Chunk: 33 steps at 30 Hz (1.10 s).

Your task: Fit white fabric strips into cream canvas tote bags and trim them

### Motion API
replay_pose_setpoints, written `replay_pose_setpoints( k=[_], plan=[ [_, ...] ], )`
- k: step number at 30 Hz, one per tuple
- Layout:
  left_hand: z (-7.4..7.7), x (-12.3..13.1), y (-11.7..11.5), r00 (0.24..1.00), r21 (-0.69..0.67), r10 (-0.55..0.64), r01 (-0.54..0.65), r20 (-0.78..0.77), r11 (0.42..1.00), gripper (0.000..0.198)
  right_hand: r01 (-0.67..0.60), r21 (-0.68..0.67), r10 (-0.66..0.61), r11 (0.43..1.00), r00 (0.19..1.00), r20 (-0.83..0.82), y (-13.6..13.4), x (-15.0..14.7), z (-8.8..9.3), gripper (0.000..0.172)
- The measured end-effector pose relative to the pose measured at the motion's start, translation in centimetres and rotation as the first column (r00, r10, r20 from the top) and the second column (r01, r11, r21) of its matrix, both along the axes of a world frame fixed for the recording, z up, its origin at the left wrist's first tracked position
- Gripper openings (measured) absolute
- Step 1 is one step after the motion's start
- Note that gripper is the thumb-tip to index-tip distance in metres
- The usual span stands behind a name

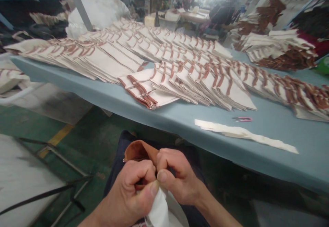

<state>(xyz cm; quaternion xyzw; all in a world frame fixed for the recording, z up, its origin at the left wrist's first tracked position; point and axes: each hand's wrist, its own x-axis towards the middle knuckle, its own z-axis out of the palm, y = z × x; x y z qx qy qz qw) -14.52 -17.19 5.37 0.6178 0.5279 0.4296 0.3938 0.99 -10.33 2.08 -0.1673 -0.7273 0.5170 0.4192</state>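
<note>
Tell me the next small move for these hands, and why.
Perhaps slide the right hand slightly sideways while the left hand holds: both pinch close together where the white cloth and brown piece seem to meet, so one grip could likely steady the work while the other shifts.

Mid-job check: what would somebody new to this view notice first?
Probably the overlapping rows of cream pieces with brown strips, spread across the blue table. Next, in the foreground, the left hand and right hand pinch a brown piece and white material close together above the lap. Pink snips lie toward the table's right side, just beyond a pale strip.
</note>
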Motion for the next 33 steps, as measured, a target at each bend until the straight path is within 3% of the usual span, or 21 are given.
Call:
replay_pose_setpoints(
  k=[4, 9, 14, 16, 18, 20, 22, 25, 27, 31, 33],
  plan=[
    [0.4, -0.7, 0.0, 0.990, -0.149, -0.117, 0.127, 0.074, 0.981, 0.027, 0.000, -0.029, 0.001, 1.000, 1.000, 0.019, 0.5, 0.5, 0.6, 0.054],
    [1.0, -1.7, 0.4, 0.969, -0.224, -0.242, 0.226, -0.046, 0.948, 0.022, -0.010, 0.101, 0.002, 0.995, 0.997, 0.080, 0.5, 1.0, 0.8, 0.052],
    [1.7, -0.6, 0.2, 0.957, -0.089, -0.219, 0.205, -0.189, 0.975, 0.026, -0.030, 0.119, 0.019, 0.992, 0.996, 0.091, 0.5, 0.8, 1.0, 0.054],
    [1.7, 0.3, -0.6, 0.967, -0.030, -0.195, 0.192, -0.167, 0.981, 0.026, -0.031, 0.129, 0.019, 0.991, 0.996, 0.089, 0.4, 0.8, 0.8, 0.055],
    [1.6, 1.1, -1.5, 0.973, -0.058, -0.222, 0.218, -0.056, 0.974, 0.027, -0.027, 0.126, 0.016, 0.992, 0.996, 0.089, 0.3, 0.8, 0.3, 0.056],
    [1.5, 1.7, -2.1, 0.954, -0.167, -0.287, 0.298, 0.088, 0.940, 0.031, -0.011, 0.110, 0.002, 0.994, 0.997, 0.080, -0.1, 0.9, -0.4, 0.056],
    [1.6, 2.0, -2.3, 0.916, -0.296, -0.345, 0.394, 0.204, 0.870, 0.035, 0.013, 0.102, -0.020, 0.995, 0.998, 0.063, -0.5, 1.1, -1.0, 0.056],
    [1.9, 2.1, -2.0, 0.877, -0.391, -0.409, 0.479, 0.251, 0.786, 0.038, 0.041, 0.138, -0.050, 0.990, 0.997, 0.062, -0.9, 1.3, -1.5, 0.054],
    [2.0, 2.1, -1.9, 0.887, -0.386, -0.426, 0.462, 0.179, 0.799, 0.041, 0.060, 0.168, -0.071, 0.984, 0.996, 0.062, -1.0, 1.5, -1.6, 0.053],
    [1.4, 2.4, -2.5, 0.941, -0.275, -0.334, 0.308, -0.049, 0.911, 0.044, 0.133, 0.155, -0.139, 0.979, 0.990, 0.024, -0.6, 1.9, -1.9, 0.051],
    [0.7, 2.7, -2.9, 0.950, -0.196, -0.303, 0.285, -0.070, 0.938, 0.042, 0.156, 0.144, -0.159, 0.977, 0.987, 0.013, -0.6, 2.0, -2.1, 0.052]
  ],
)
